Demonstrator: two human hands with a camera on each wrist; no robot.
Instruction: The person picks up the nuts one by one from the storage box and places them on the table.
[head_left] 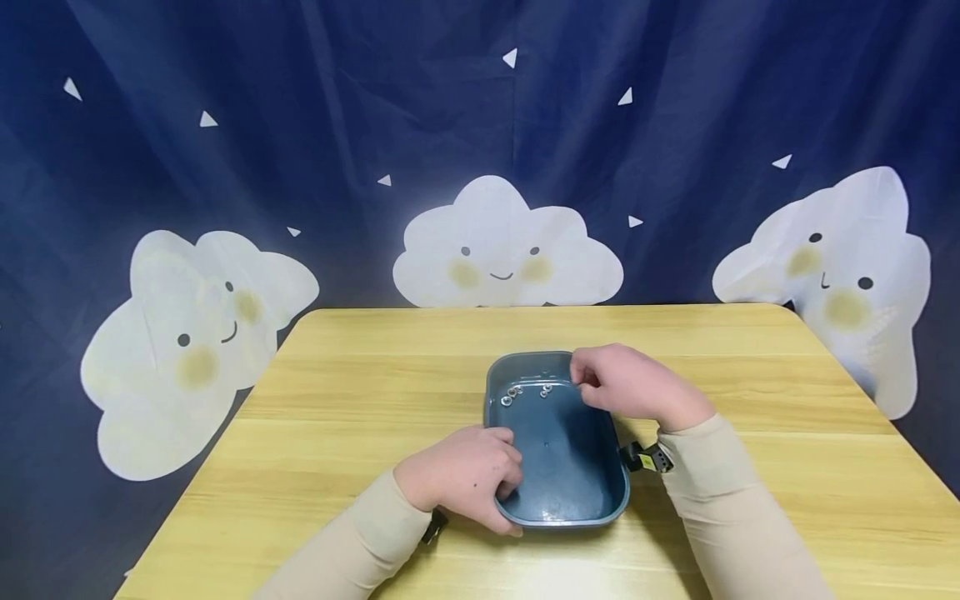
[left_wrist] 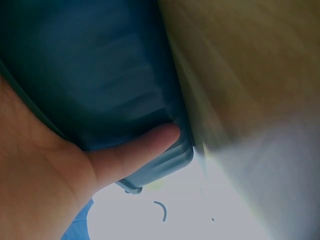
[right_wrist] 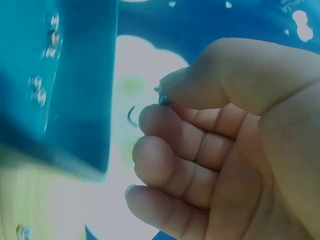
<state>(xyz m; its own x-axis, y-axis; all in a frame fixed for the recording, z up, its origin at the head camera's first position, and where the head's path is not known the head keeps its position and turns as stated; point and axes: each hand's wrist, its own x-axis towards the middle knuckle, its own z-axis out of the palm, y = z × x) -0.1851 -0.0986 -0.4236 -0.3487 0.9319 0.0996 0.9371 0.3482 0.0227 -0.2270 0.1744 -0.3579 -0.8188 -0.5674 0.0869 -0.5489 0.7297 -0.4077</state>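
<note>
A blue plastic bin (head_left: 551, 467) with rounded corners lies in the middle of the wooden table. My left hand (head_left: 472, 477) grips its near left wall, fingers curled over the rim and thumb (left_wrist: 135, 152) along the outside. Over the far right corner is my right hand (head_left: 637, 385). Between its thumb and index finger it pinches a small shiny gem-like piece (right_wrist: 162, 97), mostly hidden by the fingertips. Several small clear gem-like pieces (head_left: 507, 401) lie inside the bin toward its far end, in two loose clusters.
The light wood table (head_left: 375, 375) extends around the bin on all sides. Another small shiny piece (right_wrist: 22, 232) shows at the lower left of the right wrist view. Behind the table hangs a dark blue curtain (head_left: 450, 100) with white smiling clouds.
</note>
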